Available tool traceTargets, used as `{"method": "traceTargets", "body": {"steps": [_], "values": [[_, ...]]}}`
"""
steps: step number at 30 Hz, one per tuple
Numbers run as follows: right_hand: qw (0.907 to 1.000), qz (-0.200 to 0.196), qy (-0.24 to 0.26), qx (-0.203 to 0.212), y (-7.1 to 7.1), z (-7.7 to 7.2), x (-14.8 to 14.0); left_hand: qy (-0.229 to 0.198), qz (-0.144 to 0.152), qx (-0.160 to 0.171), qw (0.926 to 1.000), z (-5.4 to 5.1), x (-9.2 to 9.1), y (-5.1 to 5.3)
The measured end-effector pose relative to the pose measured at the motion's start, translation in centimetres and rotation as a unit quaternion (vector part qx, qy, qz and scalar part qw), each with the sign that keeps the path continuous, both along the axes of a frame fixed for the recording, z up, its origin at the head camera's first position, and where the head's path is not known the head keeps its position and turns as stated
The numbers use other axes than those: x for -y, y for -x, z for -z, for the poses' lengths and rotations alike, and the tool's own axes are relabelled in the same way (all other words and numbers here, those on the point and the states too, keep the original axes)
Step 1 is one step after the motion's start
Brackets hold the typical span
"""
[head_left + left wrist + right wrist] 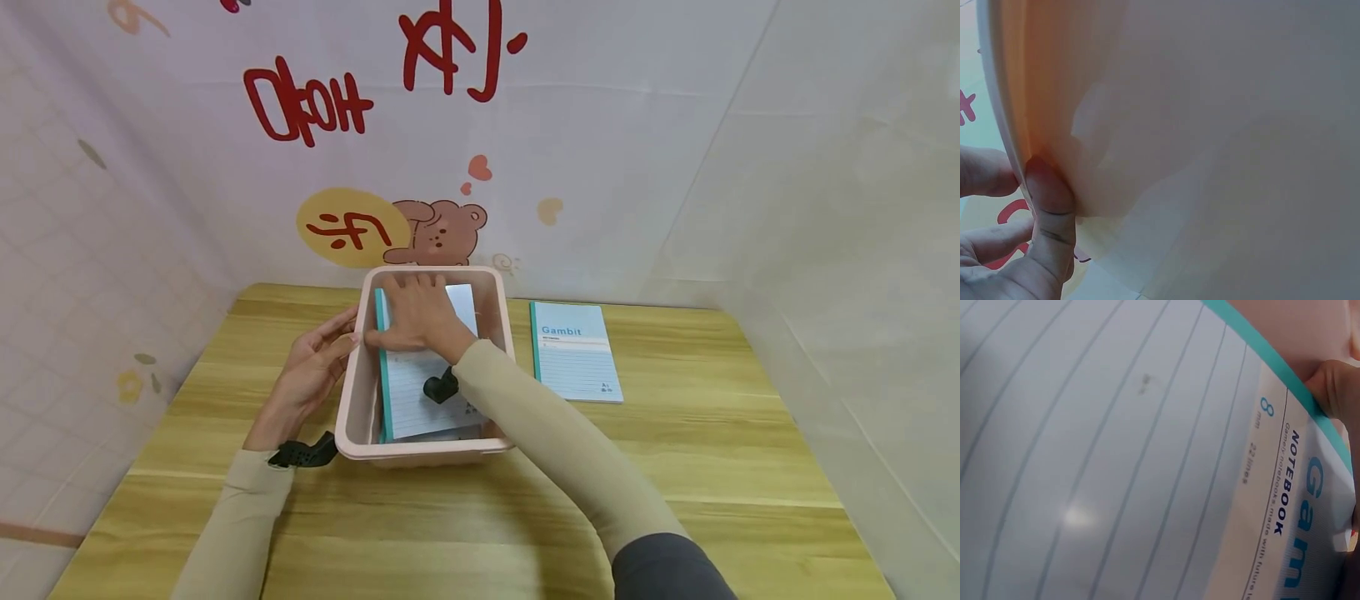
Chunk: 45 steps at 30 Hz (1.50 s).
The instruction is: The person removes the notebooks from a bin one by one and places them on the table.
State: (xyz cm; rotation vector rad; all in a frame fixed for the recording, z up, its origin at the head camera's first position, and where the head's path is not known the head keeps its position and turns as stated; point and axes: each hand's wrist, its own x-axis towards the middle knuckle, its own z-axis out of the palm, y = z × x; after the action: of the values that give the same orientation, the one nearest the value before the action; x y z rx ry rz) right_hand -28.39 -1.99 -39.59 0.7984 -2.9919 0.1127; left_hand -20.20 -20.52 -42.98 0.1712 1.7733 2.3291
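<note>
A pale pink plastic bin [347, 408] stands on the table with a notebook [420, 400] inside, white-covered with lines and a teal spine. Another sheet or notebook edge shows beneath it. My left hand [311, 375] pinches the bin's left side near the rim; in the left wrist view the thumb [1050, 194] lies on one side of the wall, the fingers on the other. Reaching into the bin, my right hand [420, 317] grips the upper part of the notebook, thumb at the teal spine. In the right wrist view the notebook cover [1147, 456] fills the frame, and most fingers are hidden.
A second notebook [573, 354], marked Gambit, lies flat on the wooden table [675, 467] to the right of the bin. Behind the table hangs a printed white sheet [600, 133] with red lettering and a bear. Pale walls stand at both sides.
</note>
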Motion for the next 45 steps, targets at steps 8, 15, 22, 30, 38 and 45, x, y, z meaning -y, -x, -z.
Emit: {"method": "traceTargets", "body": {"steps": [8, 15, 22, 30, 38, 45], "values": [[0.9996, 0.001, 0.018, -0.02, 0.0, -1.1, -0.3, 0.002, -0.009, 0.0, 1.0, -0.1, 0.0, 0.0], [0.9982, -0.012, 0.035, -0.048, -0.1, -2.4, -0.4, 0.007, -0.013, 0.003, 0.9999, -0.2, 0.1, 0.1], [0.9969, -0.012, 0.036, -0.069, -0.4, -4.1, -0.4, 0.009, -0.012, 0.0, 0.9999, -0.3, 0.0, 0.1], [0.9972, -0.007, 0.04, -0.063, -0.7, -6.5, -0.9, -0.002, -0.014, 0.0, 0.9999, -0.1, -0.2, 0.0], [0.9959, -0.002, 0.062, -0.066, -0.7, -9.1, -1.9, 0.007, -0.016, 0.005, 0.9998, -0.2, -0.1, -0.3], [0.9952, 0.006, 0.07, -0.068, -0.5, -10.8, -3.6, -0.009, -0.016, 0.001, 0.9998, -0.1, -0.1, -0.2]]}}
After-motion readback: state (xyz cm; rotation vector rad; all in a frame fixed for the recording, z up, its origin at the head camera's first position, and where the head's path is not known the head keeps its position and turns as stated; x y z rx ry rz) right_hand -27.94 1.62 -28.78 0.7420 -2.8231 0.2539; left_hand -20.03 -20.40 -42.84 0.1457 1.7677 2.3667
